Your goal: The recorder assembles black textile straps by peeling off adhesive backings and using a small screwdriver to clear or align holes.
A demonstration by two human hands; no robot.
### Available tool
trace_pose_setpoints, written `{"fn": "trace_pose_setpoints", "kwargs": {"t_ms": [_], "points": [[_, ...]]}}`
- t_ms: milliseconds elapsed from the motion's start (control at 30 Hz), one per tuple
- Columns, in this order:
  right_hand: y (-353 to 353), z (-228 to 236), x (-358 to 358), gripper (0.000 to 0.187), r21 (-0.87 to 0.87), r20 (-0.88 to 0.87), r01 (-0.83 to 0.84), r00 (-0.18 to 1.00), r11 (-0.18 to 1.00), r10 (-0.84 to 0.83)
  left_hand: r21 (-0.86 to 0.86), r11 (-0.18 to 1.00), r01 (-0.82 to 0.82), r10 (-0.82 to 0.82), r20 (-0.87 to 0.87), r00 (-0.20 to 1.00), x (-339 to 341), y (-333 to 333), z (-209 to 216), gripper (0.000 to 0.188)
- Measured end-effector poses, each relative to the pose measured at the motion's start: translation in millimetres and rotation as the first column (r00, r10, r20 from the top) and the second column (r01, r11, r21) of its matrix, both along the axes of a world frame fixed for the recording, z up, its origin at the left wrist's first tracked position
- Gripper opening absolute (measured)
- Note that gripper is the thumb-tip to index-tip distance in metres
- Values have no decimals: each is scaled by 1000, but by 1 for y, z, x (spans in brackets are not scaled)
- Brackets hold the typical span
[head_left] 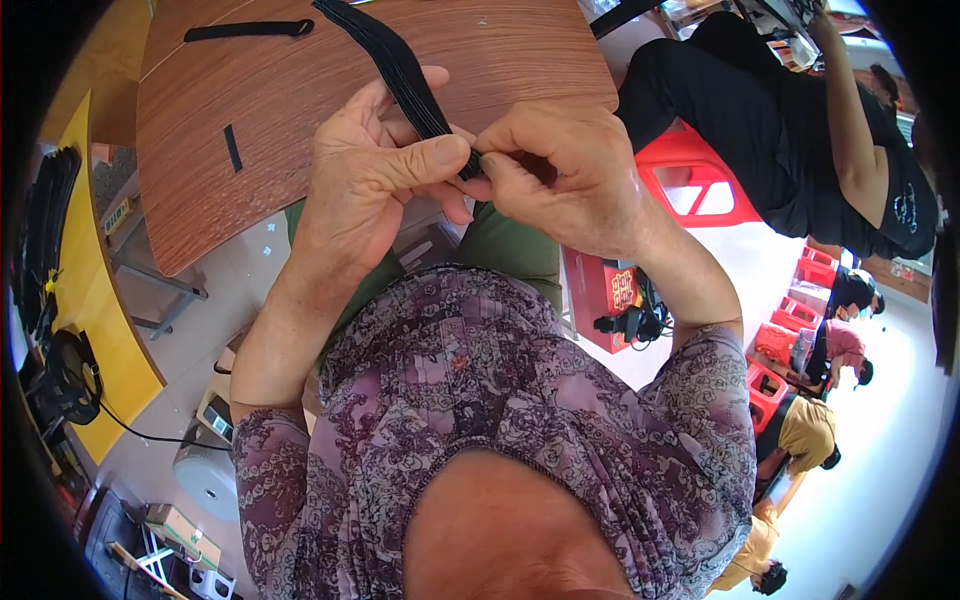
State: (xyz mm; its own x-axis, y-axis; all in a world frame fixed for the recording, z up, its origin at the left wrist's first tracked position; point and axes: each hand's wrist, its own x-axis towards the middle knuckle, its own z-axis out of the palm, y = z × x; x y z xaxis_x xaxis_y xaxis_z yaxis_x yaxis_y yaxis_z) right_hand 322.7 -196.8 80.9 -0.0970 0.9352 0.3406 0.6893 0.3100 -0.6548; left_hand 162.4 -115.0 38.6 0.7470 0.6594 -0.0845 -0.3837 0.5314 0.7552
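**Patterned shirt [450, 385] nearest lens; both hands on a black bundle**

Fingers: left hand [365, 175] clamped on the bundle [405, 85], thumb laid across it close to its near end, other fingers behind and below, partly spread. Right hand [575, 180]: thumb and forefinger pinched together on the near end, remaining fingers curled in. Cannot tell whether the pinch takes one layer or several.

Bundle: stack of long, narrow black strips, edges showing as fine lines. Lies between the hands at the near end, slants away up-left over the desk [200, 205], reaching the top edge of view.

Desk: brown wood grain. On it, left of the bundle, one strap [245, 31], black, lying crosswise with a rounded right end. Nearer, one short strip [233, 148], black, set nearly lengthwise.

Below the hands: green trousers [515, 250], knees at the near edge of the desk.

Left: yellow desk [115, 385], more black strips [45, 215] heaped along its far side.

Right: red stool [672, 152] beside a person in black [775, 130]; red box [597, 320] nearer, black object [630, 325] against it, kind unclear. Farther right, several people seated near red stools.
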Motion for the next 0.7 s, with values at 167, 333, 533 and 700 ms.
{"fn": "trace_pose_setpoints", "kwargs": {"t_ms": [167, 333, 533, 700], "points": [[4, -2, -4, 9, 67, 144, -31, 989, 997, 21, 9, 1000, -26, 26, -23, 999, -3, -3, 2, 60], [8, -13, 4, 12, 287, 268, -186, 957, 940, 107, 51, 999, 17, -16, -19, 1000, -4, -4, 7, 62], [8, -4, 11, 18, 304, 329, -203, 939, 931, 98, 110, 994, -17, 32, -133, 991, 0, -5, 13, 61], [6, -10, 5, 19, 408, 374, -193, 927, 893, 29, 128, 992, -20, 43, -184, 982, -1, -6, 16, 58]]}}
